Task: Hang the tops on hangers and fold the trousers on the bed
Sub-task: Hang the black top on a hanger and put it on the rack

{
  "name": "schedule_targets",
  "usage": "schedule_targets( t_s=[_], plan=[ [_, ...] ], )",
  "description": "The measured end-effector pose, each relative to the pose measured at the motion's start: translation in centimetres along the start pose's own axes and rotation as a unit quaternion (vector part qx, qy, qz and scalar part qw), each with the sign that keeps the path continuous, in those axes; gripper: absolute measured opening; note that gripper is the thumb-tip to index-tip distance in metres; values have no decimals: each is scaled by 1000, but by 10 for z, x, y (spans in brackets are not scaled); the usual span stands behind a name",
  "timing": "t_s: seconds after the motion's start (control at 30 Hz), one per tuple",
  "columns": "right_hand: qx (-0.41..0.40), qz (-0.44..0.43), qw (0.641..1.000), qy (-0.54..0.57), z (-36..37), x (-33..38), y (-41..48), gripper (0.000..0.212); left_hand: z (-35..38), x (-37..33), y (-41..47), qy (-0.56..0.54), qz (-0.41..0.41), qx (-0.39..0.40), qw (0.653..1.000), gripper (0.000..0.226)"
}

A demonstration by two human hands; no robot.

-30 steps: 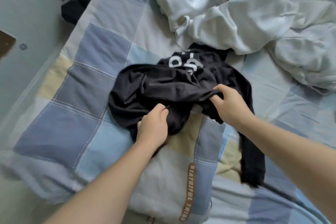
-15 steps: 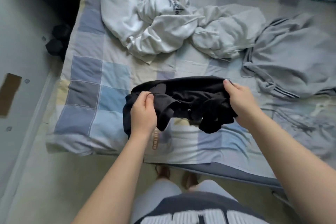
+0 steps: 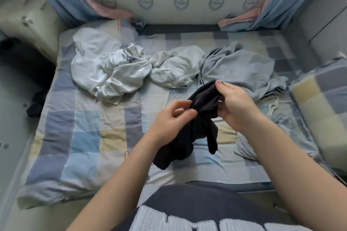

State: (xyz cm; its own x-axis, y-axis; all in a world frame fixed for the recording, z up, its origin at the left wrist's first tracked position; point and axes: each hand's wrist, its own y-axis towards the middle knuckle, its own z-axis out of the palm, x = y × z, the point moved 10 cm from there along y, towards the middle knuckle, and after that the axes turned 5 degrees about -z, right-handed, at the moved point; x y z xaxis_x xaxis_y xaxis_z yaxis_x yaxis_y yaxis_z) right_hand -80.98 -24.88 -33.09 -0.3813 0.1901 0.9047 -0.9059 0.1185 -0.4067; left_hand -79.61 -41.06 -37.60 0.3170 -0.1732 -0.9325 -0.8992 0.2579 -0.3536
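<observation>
Three crumpled garments lie across the far half of the bed (image 3: 84,137): a white lettered garment (image 3: 112,73) toward the left edge, a plain white garment (image 3: 172,69) at the middle and a grey-blue garment (image 3: 238,69) toward the right edge, with white hangers (image 3: 276,105) beside it. The left hand (image 3: 172,118), fingers half spread, pinches the black garment (image 3: 187,137) with thumb and fingertips. The right hand (image 3: 234,107) grips its bunched top, fingers curled under. Held over the near middle, the black garment hangs twisted, two ends dangling.
</observation>
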Motion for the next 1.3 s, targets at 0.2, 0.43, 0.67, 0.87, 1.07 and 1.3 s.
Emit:
schedule_targets(
  t_s=[0.2,0.43,0.67,0.87,1.07,1.3],
  plan=[
    [91,-28,993,69,-19,35,-38,24,66,-45,-11,28,99,-76,992,31],
    [58,-195,969,-142,-98,45,-55,37,81,-94,-15,-278,41,-42,959,32],
    [159,-38,930,-329,-114,-101,-38,15,82,-125,-10,-242,43,-48,968,30],
    [6,-81,969,-234,-135,-68,-28,23,34,-82,6,-31,1,-180,983,60],
    [-31,-39,998,22,-120,-27,-33,18,106,-33,-31,132,19,-59,989,52],
    [26,-14,979,201,-102,2,-41,19,132,10,-21,121,-26,-63,990,12]
  ],
)
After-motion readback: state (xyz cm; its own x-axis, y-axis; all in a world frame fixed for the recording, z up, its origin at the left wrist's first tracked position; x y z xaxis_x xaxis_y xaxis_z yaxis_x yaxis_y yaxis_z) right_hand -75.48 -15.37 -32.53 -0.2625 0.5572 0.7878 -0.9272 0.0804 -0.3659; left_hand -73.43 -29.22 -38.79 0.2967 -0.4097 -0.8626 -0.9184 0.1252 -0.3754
